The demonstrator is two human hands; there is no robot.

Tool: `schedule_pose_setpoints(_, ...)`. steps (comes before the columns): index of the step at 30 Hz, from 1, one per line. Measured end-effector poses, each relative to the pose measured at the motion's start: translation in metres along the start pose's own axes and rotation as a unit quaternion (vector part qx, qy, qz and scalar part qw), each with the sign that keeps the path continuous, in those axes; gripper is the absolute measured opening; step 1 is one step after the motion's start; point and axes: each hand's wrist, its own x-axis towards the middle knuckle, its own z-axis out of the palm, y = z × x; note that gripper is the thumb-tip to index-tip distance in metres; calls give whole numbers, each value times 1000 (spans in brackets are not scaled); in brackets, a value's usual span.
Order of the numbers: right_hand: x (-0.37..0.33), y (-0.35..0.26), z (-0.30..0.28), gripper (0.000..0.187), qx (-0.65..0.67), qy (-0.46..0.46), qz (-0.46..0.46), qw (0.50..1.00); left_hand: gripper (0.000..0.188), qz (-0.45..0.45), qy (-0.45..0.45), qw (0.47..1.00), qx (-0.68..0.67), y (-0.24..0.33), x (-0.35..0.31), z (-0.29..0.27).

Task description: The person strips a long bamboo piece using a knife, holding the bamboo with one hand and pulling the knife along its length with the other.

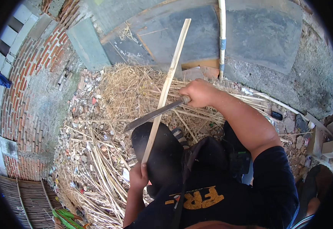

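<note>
A long, pale split-bamboo strip (172, 68) slants up from my lap, away from me. My left hand (137, 176) is closed around its lower end, beside my black-clad knee (157, 149). In my right hand (199, 93), the fingers are wrapped around the handle of a machete (153, 115). Its dark blade points left and slightly toward me, crossing the strip around mid-length above the knee. From this angle I cannot tell whether the edge bites into the bamboo or only rests against it.
Dry shavings (124, 89) heap beyond my knee, and loose bamboo strips (101, 179) lie over rubble to the left. A brick wall (29, 126) rises at left. Grey panels (262, 34) and a white upright pipe (222, 38) stand ahead. Green leaves (67, 218) show at lower left.
</note>
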Motion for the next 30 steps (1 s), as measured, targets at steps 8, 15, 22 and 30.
schedule_pose_setpoints(8, -4, 2, 5, 37, -2, -32, 45, 998, 42, -1, 19, 999, -47, -28, 5, 32)
schedule_pose_setpoints(15, 4, -11, 16, 37, 41, -19, 2, 999, 39, -1, 54, 999, 0, -13, -1, -6)
schedule_pose_setpoints(22, -2, 5, 22, 34, 25, -11, 12, 1000, 39, -6, 42, 999, -27, -14, -3, 10)
schedule_pose_setpoints(30, -1, 10, 20, 36, 45, 24, -17, 999, 45, -74, -26, 996, -47, -10, -2, 11)
